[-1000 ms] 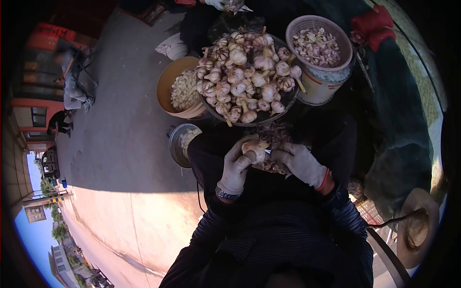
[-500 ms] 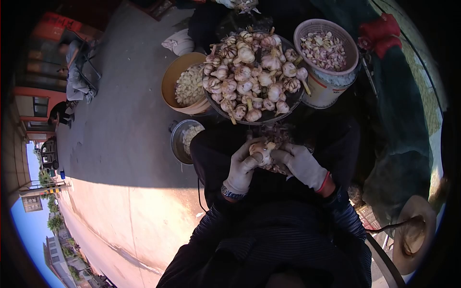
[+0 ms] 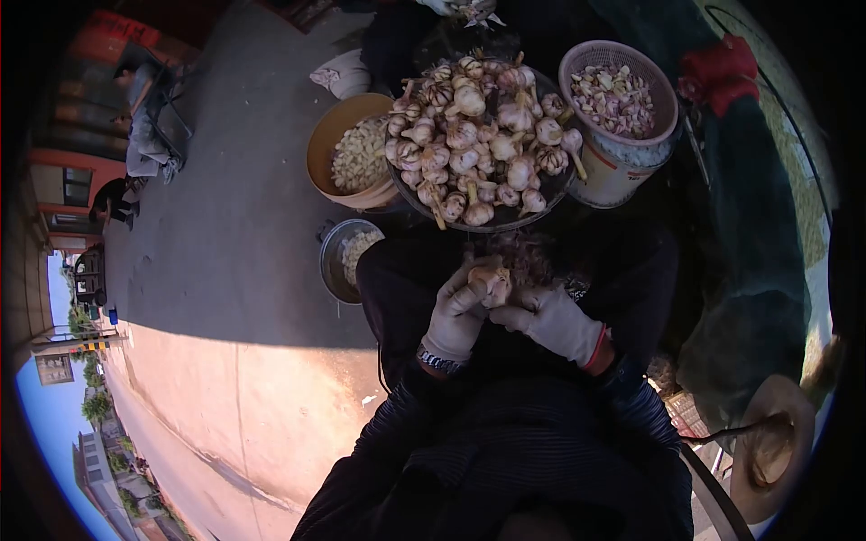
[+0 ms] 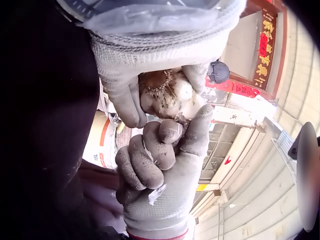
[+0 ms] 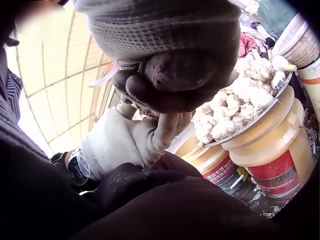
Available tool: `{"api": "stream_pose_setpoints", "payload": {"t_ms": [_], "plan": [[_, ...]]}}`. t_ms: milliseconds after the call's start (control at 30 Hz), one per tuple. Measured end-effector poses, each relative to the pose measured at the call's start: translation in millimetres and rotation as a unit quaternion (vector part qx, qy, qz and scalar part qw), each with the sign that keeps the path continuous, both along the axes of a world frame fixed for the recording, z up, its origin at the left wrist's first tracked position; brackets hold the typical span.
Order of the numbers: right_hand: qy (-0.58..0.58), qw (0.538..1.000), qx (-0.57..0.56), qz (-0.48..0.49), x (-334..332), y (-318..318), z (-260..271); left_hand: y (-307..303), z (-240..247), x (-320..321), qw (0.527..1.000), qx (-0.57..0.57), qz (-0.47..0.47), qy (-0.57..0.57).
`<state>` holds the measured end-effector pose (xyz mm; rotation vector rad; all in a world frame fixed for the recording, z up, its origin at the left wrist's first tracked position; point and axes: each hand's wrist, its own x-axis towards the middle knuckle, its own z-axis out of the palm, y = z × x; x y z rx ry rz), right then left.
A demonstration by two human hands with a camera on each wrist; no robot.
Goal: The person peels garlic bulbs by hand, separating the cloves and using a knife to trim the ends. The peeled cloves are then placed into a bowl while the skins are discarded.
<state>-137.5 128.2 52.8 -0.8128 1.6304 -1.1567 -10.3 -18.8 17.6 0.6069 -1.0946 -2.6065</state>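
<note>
My gloved left hand grips a garlic bulb above my lap, fingers and thumb round its sides. In the left wrist view the bulb shows its root end and a pale, bared clove. Close against it is my gloved right hand, its fingers curled in and the thumb along the bulb's lower side. The right hand holds a small knife, whose metal tip showed a second ago; the curled fingers hide it now. A wide tray heaped with garlic bulbs stands just ahead.
Left of the tray are a tan bucket and a metal bowl, both with peeled cloves. A pink basket of cloves rests on a white bucket at the right. Another person's gloved hands work across from me.
The bulb has turned in the left hand. The right hand has dropped slightly toward me, and the knife's shiny tip is out of sight. The head view has shifted a little.
</note>
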Motion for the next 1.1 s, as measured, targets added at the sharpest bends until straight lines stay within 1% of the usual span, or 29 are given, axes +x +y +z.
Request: {"api": "stream_pose_setpoints", "payload": {"t_ms": [33,67,100,133,167,200,233,267,300,333,367,400,433,467,500,533,567,600,667,700,767,800,867,900,1000,1067,1100], "plan": [[-0.001,1.000,0.000,0.000,2,1,-6,-2,1,-1,1.000,-0.022,0.010,-0.006],[0.157,0.985,-0.048,0.059,4,2,-13,-6,-3,-2,1.000,-0.022,0.010,-0.006],[0.310,0.939,-0.094,0.116,6,3,-19,-11,-10,-3,1.000,0.005,0.005,0.003],[0.312,0.939,-0.094,0.115,6,3,-20,-15,-5,-8,0.999,0.031,-0.002,0.013],[0.326,0.933,-0.047,0.147,6,1,-20,-13,10,-11,0.999,-0.029,-0.003,-0.015],[0.340,0.923,0.000,0.178,5,-1,-21,-14,10,-13,0.999,-0.032,-0.003,-0.012],[0.382,0.900,-0.023,0.206,2,-2,-21,-15,8,-13,0.999,-0.034,-0.006,-0.009],[0.383,0.900,-0.025,0.205,1,-1,-19,-16,7,-12,0.999,-0.036,-0.010,-0.008],[0.367,0.910,0.000,0.193,-1,1,-15,-19,4,-10,0.999,-0.039,-0.012,-0.008],[0.351,0.918,0.026,0.182,-3,1,-10,-22,4,-7,0.999,-0.020,-0.003,-0.027],[0.350,0.919,0.028,0.180,-4,5,-13,-23,2,-5,0.999,0.001,0.007,-0.047],[0.351,0.920,0.060,0.165,-7,12,-19,-20,-2,-11,0.998,0.034,0.051,-0.007],[0.354,0.919,0.091,0.150,-12,16,-19,-23,0,-9,0.998,0.036,0.044,0.017],[0.354,0.918,0.090,0.154,-17,19,-17,-26,2,-6,0.998,0.037,0.040,0.039],[0.314,0.943,0.018,0.110,-22,23,-12,-28,0,-1,0.998,0.036,0.045,0.036],[0.269,0.960,-0.054,0.061,-26,25,-9,-30,-1,2,0.997,0.047,0.018,0.053],[0.277,0.955,-0.086,0.064,-30,25,-17,-31,-1,4,0.996,0.056,-0.013,0.070],[0.276,0.955,-0.086,0.062,-32,23,-17,-30,-2,5,0.996,0.056,-0.015,0.069],[0.284,0.951,-0.079,0.090,-35,20,-10,-21,15,0,0.996,-0.063,-0.050,0.042],[0.284,0.952,-0.078,0.089,-35,19,-5,-14,26,-2,0.997,-0.057,-0.045,0.013],[0.181,0.980,-0.023,0.077,-33,15,4,-11,23,-2,0.997,-0.058,-0.051,0.021],[0.180,0.980,-0.023,0.078,-31,14,8,-11,22,-1,0.996,-0.060,-0.057,0.030],[0.047,0.998,0.021,0.042,-27,13,11,-11,14,4,0.997,-0.043,-0.060,0.010],[0.047,0.998,0.022,0.042,-28,13,10,-11,10,5,0.998,-0.026,-0.065,-0.008],[0.039,0.997,0.040,0.048,-27,17,4,-10,11,5,0.996,-0.024,-0.088,-0.012],[0.107,0.992,-0.054,0.029,-27,18,-1,-11,9,7,0.995,-0.019,-0.095,-0.001],[0.106,0.992,-0.054,0.028,-27,18,0,-11,8,7,0.995,-0.014,-0.101,0.012]]}}
